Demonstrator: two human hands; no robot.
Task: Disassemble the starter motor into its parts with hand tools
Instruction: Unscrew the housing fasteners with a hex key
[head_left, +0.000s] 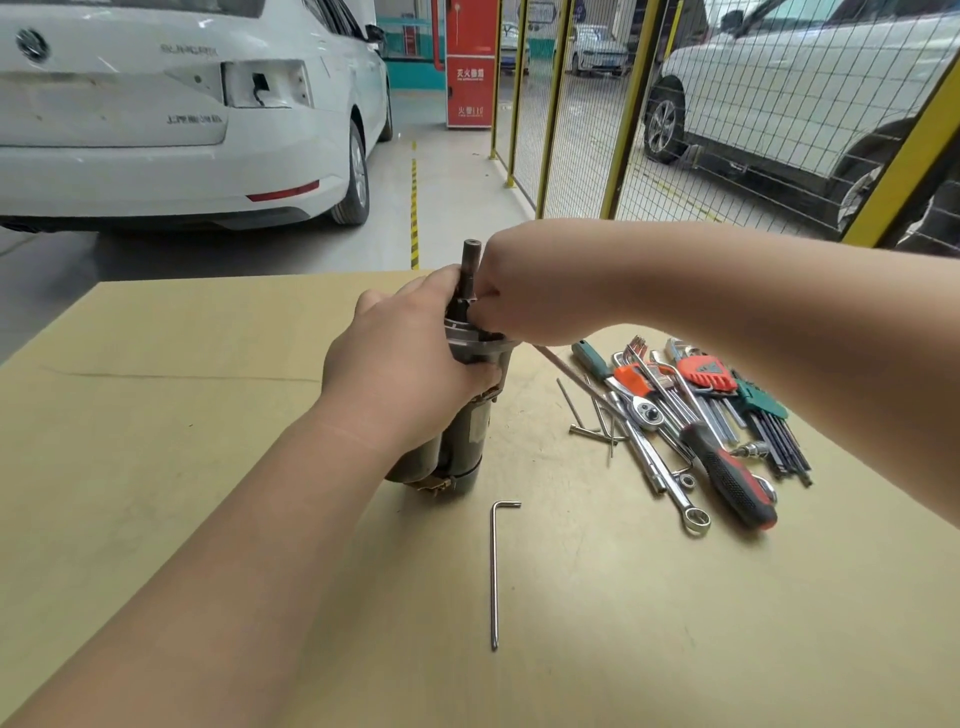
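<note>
Step looks like freeing the front end: starter motor (470, 431) stands upright on the table (208, 389). L hand (400, 374) wraps its upper body. R hand (524, 301) fingers curl tight at the shaft (471, 260) base. Next prob. needs a steady upward pull/twist w/ the body held still. R fingertips and the exact part gripped are hidden. Can't tell if the thin rod (561, 370) under the R wrist is held.

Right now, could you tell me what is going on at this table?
A person is working on a starter motor stood on end on the table. The left hand grips its upper body, while the right hand pinches at the base of the shaft on top. A long hex key lies loose in front, and the other tools sit piled to the right.
</note>
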